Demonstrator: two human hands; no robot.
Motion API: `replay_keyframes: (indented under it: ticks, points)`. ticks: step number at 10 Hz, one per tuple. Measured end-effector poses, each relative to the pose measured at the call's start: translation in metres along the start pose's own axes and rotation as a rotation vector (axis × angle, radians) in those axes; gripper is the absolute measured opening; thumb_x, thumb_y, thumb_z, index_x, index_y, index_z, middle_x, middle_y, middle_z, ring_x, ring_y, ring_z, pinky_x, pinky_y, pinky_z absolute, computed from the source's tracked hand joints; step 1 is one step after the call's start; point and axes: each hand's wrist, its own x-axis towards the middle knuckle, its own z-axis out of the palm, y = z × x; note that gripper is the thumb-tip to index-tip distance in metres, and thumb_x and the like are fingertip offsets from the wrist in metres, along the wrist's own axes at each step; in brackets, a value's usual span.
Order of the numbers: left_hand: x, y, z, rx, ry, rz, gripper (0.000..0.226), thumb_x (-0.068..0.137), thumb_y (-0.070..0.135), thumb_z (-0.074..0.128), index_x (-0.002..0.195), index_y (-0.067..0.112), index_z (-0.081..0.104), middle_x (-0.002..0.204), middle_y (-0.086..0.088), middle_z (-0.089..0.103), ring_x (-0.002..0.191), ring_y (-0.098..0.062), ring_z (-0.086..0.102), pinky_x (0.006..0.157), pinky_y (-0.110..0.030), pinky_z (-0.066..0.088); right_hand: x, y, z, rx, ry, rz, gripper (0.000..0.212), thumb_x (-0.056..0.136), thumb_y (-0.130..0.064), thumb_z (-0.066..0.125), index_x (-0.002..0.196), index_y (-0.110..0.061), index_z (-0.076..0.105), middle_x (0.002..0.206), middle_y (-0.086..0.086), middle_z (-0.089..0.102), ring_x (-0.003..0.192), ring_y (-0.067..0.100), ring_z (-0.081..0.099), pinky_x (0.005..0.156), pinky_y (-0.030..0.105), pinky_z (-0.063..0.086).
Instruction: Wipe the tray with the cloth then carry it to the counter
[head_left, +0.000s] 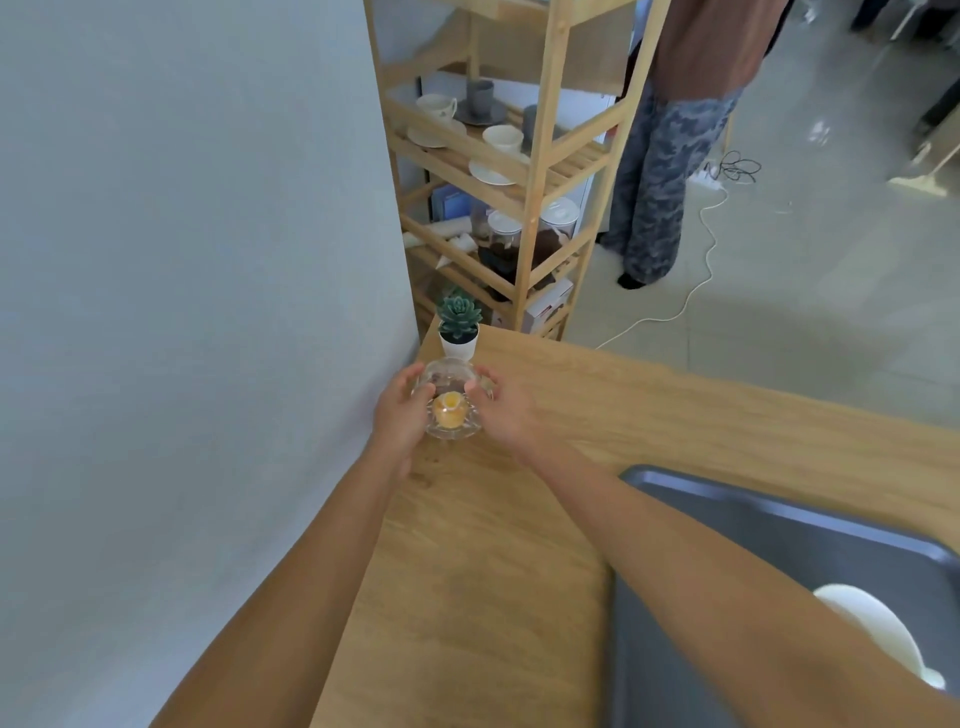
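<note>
1. My left hand (400, 410) and my right hand (506, 410) are both stretched out ahead of me, cupped around a clear glass dome (451, 400) near the far corner of the wooden bench (519, 545).
2. Each hand is partly closed, fingers curled against opposite sides of the glass, so the dome sits gripped between them.
3. The dome rests on a ribbed glass dish, and under it I can see a small yellow cake (449, 411).
4. Just beyond the dome stands a little green succulent (458, 325) in a white pot, close to the pale wall (182, 260).
5. The tray (779, 540) lies on the bench at my lower right, well apart from both hands and partly crossed by my right forearm.
6. It is a dark grey, flat metal sheet with a low raised rim and rounded corners; its surface has a dull sheen and looks plain.
7. A white bowl-like dish (872, 623) sits on the tray near its right part, half hidden behind my forearm.
8. Neither hand touches the tray.
9. Past the bench end is a wooden shelf rack (540, 171) with cups, saucers and lidded jars, and beside it a person (660, 171) stands on the floor in patterned trousers.
</note>
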Motion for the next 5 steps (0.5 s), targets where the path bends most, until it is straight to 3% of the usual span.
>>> replay_keyframes:
  ticks: [1, 2, 3, 4, 5]
  points:
    - [0.003, -0.002, 0.003, 0.044, 0.019, 0.030, 0.040, 0.096, 0.017, 0.047, 0.135, 0.024, 0.049, 0.125, 0.000, 0.059, 0.099, -0.012, 0.062, 0.066, -0.018, 0.049, 0.000, -0.002, 0.000, -0.014, -0.001, -0.005, 0.046, 0.097, -0.027, 0.049, 0.140, -0.012, 0.045, 0.138, 0.012, 0.055, 0.125, 0.029, 0.053, 0.104, 0.044, 0.045]
    - [-0.001, -0.006, 0.007, 0.113, 0.064, 0.090, 0.042, 0.097, 0.018, 0.045, 0.139, 0.022, 0.045, 0.132, -0.001, 0.055, 0.107, -0.014, 0.058, 0.074, -0.020, 0.049, -0.005, -0.003, -0.006, -0.065, -0.050, -0.016, 0.047, 0.096, -0.022, 0.050, 0.141, -0.013, 0.045, 0.139, 0.010, 0.055, 0.128, 0.028, 0.051, 0.106, 0.043, 0.043]
    - [-0.015, -0.008, 0.012, 0.266, 0.138, 0.095, 0.053, 0.096, 0.027, 0.044, 0.147, 0.019, 0.032, 0.148, -0.011, 0.042, 0.131, -0.026, 0.045, 0.104, -0.038, 0.041, -0.026, -0.009, -0.021, -0.090, -0.146, -0.003, 0.052, 0.094, -0.019, 0.052, 0.144, -0.014, 0.039, 0.142, 0.007, 0.052, 0.130, 0.027, 0.049, 0.107, 0.040, 0.041]
    - [-0.043, -0.015, 0.020, 0.394, 0.242, 0.171, 0.057, 0.096, 0.029, 0.046, 0.148, 0.015, 0.029, 0.149, -0.023, 0.031, 0.139, -0.033, 0.029, 0.113, -0.044, 0.027, -0.052, -0.009, -0.048, -0.123, -0.162, -0.003, 0.061, 0.095, -0.027, 0.053, 0.149, -0.013, 0.028, 0.152, 0.010, 0.039, 0.139, 0.028, 0.037, 0.111, 0.042, 0.036]
    - [-0.088, -0.022, 0.033, 0.432, 0.224, 0.417, 0.053, 0.096, 0.022, 0.048, 0.146, 0.013, 0.033, 0.148, -0.020, 0.033, 0.138, -0.030, 0.028, 0.111, -0.034, 0.023, -0.091, -0.008, -0.087, -0.096, -0.064, -0.064, 0.060, 0.097, -0.027, 0.050, 0.150, -0.017, 0.025, 0.155, 0.010, 0.033, 0.141, 0.026, 0.033, 0.113, 0.041, 0.034]
